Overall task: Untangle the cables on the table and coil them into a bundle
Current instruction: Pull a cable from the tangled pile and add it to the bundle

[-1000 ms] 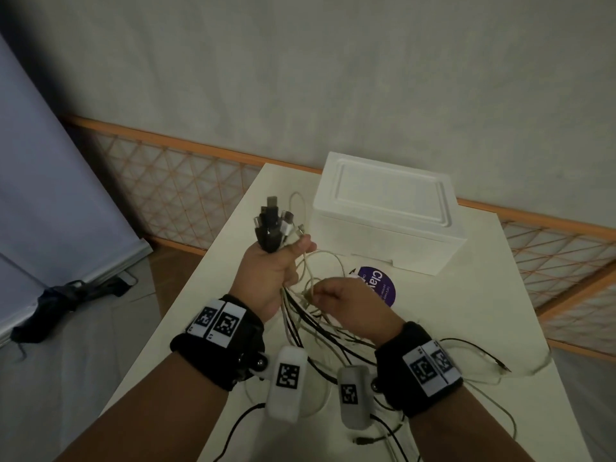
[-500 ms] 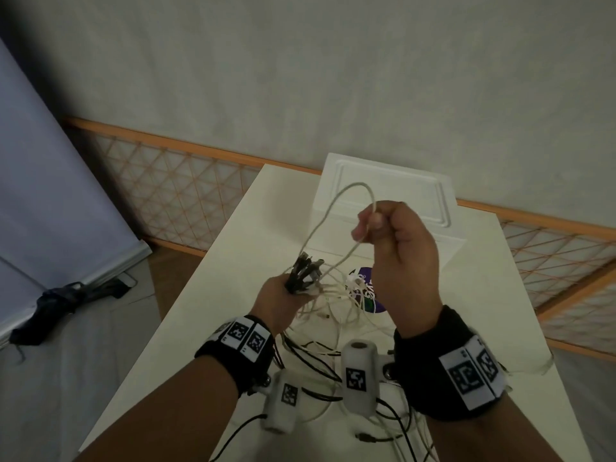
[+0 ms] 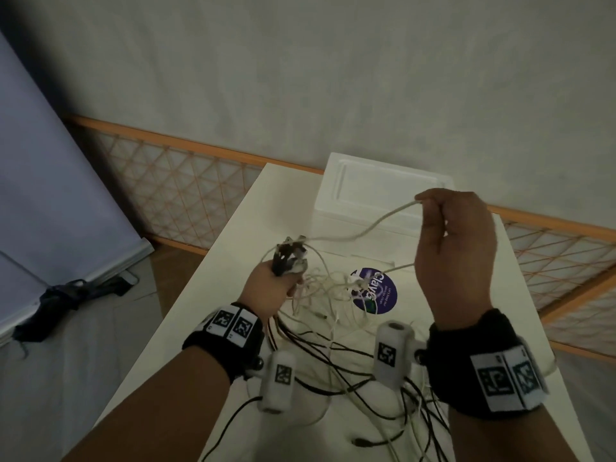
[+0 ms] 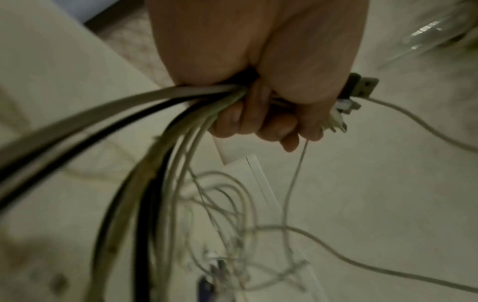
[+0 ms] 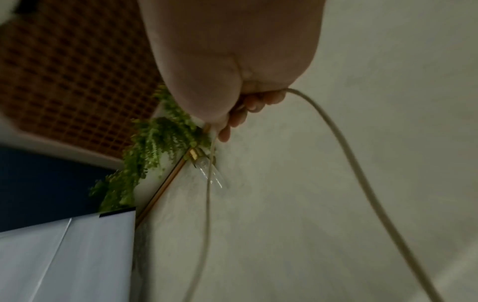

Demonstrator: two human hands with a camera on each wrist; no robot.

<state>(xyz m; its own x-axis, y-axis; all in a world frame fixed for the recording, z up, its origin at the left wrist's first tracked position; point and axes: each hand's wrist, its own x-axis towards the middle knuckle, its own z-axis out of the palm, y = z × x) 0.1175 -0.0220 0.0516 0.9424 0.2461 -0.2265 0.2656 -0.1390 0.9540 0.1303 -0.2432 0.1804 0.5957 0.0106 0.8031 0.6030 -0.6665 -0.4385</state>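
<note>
My left hand (image 3: 271, 288) grips a bunch of cable ends (image 3: 289, 258) low over the white table (image 3: 213, 295), the plugs sticking out above the fist. In the left wrist view the fingers (image 4: 258, 124) curl round black and white cables (image 4: 165, 126), with USB plugs (image 4: 362, 87) past the knuckles. My right hand (image 3: 453, 235) is raised to the right and pinches a white cable (image 3: 370, 228) that runs back to the bunch; the right wrist view shows that cable (image 5: 344, 143) looping down from the fingertips. A tangle of white and black cables (image 3: 336, 331) lies on the table between my wrists.
A white foam box (image 3: 376, 198) stands at the table's far end. A round purple sticker (image 3: 376, 291) lies on the tabletop before it. An orange lattice rail (image 3: 186, 185) runs along the wall. A dark bundle (image 3: 63, 298) lies on the floor at left.
My right hand rose from the tangle, pulling a white cable up and then out to the right. My left hand, still gripping the plugs, dropped lower toward the table.
</note>
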